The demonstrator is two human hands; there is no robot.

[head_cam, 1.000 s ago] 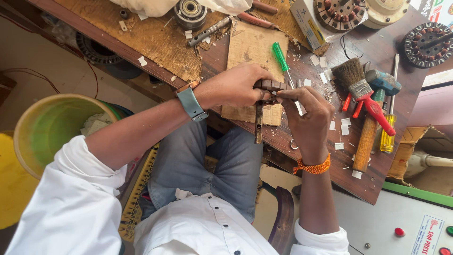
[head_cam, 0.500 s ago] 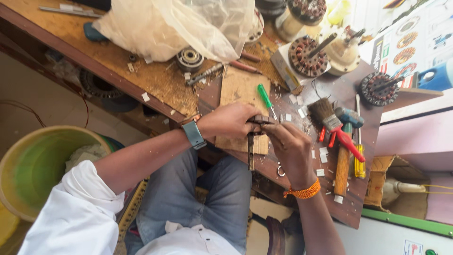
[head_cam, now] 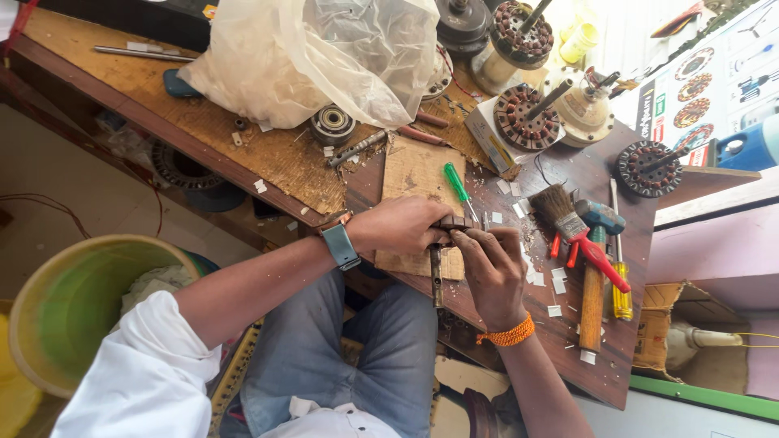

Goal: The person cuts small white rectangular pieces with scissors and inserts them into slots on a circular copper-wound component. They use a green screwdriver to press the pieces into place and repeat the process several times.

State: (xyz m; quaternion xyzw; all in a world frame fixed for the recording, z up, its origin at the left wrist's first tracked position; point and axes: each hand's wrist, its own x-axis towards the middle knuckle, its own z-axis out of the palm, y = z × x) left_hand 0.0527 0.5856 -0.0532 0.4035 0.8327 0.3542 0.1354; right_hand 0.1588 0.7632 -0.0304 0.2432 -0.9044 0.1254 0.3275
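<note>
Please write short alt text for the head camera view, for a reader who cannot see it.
Both hands, left hand and right hand, hold a small dark metal part over a wooden block on a cluttered workbench. Nearby lie a green screwdriver, a brush, a hammer and a plastic bag.

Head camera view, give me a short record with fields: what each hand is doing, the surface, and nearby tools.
left hand: grips a small dark metal part from above
right hand: fingers pinch the same part from its other side
surface: wooden workbench
under hands: small wooden block
nearby tools: green screwdriver, brush, hammer, yellow screwdriver
behind: plastic bag, motor windings
</note>
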